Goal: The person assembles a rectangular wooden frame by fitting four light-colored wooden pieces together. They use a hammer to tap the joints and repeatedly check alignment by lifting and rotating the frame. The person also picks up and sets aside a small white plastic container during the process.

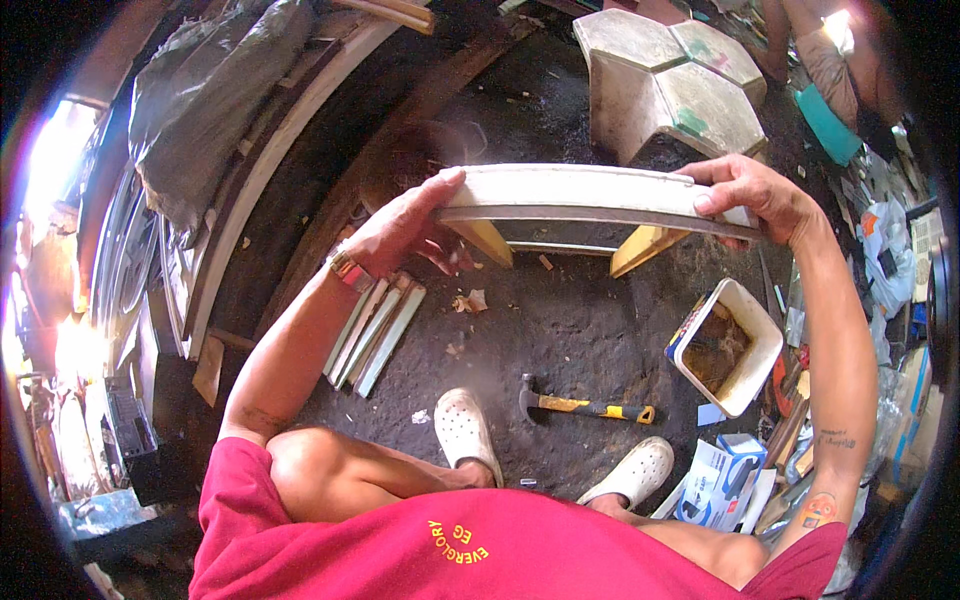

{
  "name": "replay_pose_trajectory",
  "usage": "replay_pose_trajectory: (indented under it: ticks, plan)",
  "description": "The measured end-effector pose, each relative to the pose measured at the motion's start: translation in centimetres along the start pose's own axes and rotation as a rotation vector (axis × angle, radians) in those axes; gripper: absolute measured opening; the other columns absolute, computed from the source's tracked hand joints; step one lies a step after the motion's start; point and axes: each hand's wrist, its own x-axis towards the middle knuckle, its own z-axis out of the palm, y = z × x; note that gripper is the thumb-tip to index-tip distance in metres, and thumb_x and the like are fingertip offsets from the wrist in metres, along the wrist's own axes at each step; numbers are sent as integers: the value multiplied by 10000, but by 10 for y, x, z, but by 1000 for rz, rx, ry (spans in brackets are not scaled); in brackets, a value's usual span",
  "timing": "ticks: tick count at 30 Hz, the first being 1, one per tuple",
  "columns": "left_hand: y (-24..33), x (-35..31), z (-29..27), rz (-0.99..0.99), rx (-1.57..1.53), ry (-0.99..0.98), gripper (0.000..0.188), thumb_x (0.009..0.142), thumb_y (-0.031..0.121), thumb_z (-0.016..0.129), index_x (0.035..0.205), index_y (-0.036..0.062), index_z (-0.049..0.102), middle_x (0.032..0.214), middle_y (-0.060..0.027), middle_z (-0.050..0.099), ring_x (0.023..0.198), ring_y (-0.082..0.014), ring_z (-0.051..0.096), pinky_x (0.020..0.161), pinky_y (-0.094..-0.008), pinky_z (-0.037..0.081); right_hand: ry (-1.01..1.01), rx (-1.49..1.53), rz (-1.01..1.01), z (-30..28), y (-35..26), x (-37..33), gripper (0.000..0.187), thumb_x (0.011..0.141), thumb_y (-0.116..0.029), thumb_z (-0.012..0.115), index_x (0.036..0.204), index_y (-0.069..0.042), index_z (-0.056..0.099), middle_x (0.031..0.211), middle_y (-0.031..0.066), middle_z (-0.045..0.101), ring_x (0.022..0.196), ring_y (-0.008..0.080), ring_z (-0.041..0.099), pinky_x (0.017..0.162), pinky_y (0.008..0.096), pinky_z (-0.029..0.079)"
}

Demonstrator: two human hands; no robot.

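We grip the curved white wooden moulding at both ends, left hand and right hand each closed around it, judging it stiff, light and best held endwise.

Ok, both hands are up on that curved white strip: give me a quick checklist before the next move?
1. Left hand on the curved white strip: ok, grips its left end.
2. Right hand on the strip: ok, grips its right end.
3. Strip level: ok, roughly horizontal.
4. Hammer out of the way: ok, on the ground by the white clogs.
5. Open tub upright: ok.
6. Strip free of the yellow wooden legs behind: cannot tell.
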Motion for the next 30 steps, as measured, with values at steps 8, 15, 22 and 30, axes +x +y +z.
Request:
replay_pose_trajectory:
  ticks: [8, 15, 22, 30]
  plan:
    - [-11, 7, -6, -1, -42, -46, 660, 1025, 633, 469, 1429, 115, 525, 1085, -139, 747, 716, -214, 721, 587, -332, 573, 14, 48, 31, 1, -1, -1, 669, 750, -330, 810, 1305, 12, 662, 961, 71, 720, 606, 115, 647, 473, 256, 537]
    - [-13, 8, -11, -20, 5, -68, 677, 1038, 637, 436, 1386, 70, 558, 1095, -153, 746, 757, -227, 738, 634, -339, 598, -21, 59, 57, 0, -3, -3, 683, 758, -299, 812, 1350, -2, 645, 1004, 70, 730, 642, 115, 657, 527, 256, 555]
    - [-16, -2, -18, 7, -132, -253, 770, 999, 695, 474, 1490, 102, 482, 1221, -150, 692, 932, -239, 719, 723, -441, 631, -17, 87, 116, 0, -3, -6, 757, 723, -236, 824, 1405, 3, 598, 1034, 74, 722, 674, 126, 665, 511, 275, 552]
    - [-31, -11, -10, 144, -186, -185, 678, 1017, 555, 576, 1508, 105, 448, 1255, -105, 640, 944, -199, 702, 705, -359, 616, -31, 70, 163, 6, -10, -15, 778, 752, -192, 830, 1457, 3, 564, 1359, 91, 658, 1251, 180, 589, 1124, 317, 402]
